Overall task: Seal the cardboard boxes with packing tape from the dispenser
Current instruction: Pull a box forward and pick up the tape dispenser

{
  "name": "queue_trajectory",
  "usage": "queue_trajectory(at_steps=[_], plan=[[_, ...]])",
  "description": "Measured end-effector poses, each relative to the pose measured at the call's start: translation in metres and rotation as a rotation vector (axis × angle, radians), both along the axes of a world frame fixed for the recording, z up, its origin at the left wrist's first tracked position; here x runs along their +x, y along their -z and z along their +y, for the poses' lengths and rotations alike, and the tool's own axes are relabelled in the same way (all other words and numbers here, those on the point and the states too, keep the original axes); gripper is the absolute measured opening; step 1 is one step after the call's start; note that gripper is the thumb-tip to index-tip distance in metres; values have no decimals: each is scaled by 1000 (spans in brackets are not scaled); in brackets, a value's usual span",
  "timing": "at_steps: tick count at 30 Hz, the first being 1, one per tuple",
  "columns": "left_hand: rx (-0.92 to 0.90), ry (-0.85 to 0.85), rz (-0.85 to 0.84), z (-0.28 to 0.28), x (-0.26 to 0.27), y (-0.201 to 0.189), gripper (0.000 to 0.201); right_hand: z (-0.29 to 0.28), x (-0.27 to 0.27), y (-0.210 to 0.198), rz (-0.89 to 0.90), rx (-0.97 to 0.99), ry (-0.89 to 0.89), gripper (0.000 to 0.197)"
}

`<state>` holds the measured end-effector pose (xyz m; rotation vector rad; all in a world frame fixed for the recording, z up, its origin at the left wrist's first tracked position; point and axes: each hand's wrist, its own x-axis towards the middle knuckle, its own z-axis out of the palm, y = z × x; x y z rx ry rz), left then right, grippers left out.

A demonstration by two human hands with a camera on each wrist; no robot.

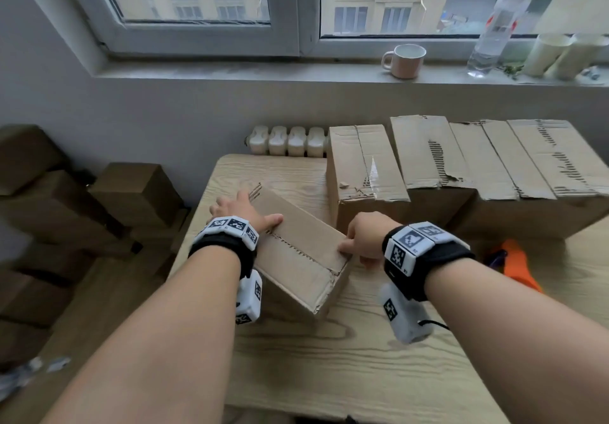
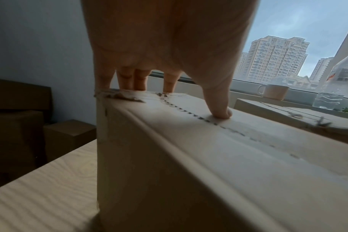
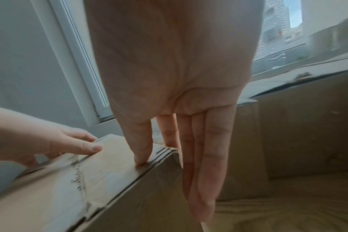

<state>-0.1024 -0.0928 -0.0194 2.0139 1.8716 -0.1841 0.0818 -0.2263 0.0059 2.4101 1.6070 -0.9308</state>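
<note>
Head view: one small cardboard box (image 1: 296, 252) at table (image 1: 346, 357) centre, flaps closed, seam untaped; three larger boxes (image 1: 468, 166) behind, touching in a row; one orange dispenser (image 1: 514, 262) right of the wrist. Left hand (image 1: 240, 212) flat on the lid, fingers straight. Right hand (image 1: 365, 239) at the near corner.

Left wrist view: thumb (image 2: 218, 106) pressing beside the seam; one mug (image 2: 272, 91), one bottle (image 2: 340, 81) on the sill.

Right wrist view: thumb (image 3: 141, 150) on the lid edge, fingers (image 3: 209, 164) straight down the side; nothing gripped.

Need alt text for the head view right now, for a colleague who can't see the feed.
Both hands hold a small cardboard box on a wooden table: left hand flat on top, right hand at its right end. Larger boxes stand behind; an orange tape dispenser lies right.
</note>
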Motion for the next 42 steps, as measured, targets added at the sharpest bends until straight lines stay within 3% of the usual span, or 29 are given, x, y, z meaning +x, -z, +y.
queue_trajectory(at_steps=[7, 13, 18, 20, 27, 30, 35, 39, 42], plan=[[-76, 37, -37, -55, 16, 4, 98, -51, 31, 2, 157, -59, 170, 30], [-154, 151, -88, -100, 39, 14, 111, -90, 72, 8, 63, 94, 299, 18], [-67, 255, -90, -130, 64, 22, 87, -117, 106, 15, -1, 212, 398, 43], [-56, 260, -96, -136, 74, 22, 84, -125, 116, 17, -2, 243, 424, 44], [-31, 280, -86, -144, 101, 21, 84, -142, 151, 31, 146, 373, 591, 8], [-9, 296, -78, -145, 104, 23, 82, -152, 167, 39, 155, 363, 667, 17], [67, 296, -100, -147, 106, 29, 78, -162, 187, 64, 5, 218, 685, 25], [87, 306, -91, -144, 108, 29, 75, -167, 187, 85, -52, 168, 755, 49], [119, 324, -71, -143, 114, 31, 77, -173, 181, 103, -50, 191, 795, 88]])
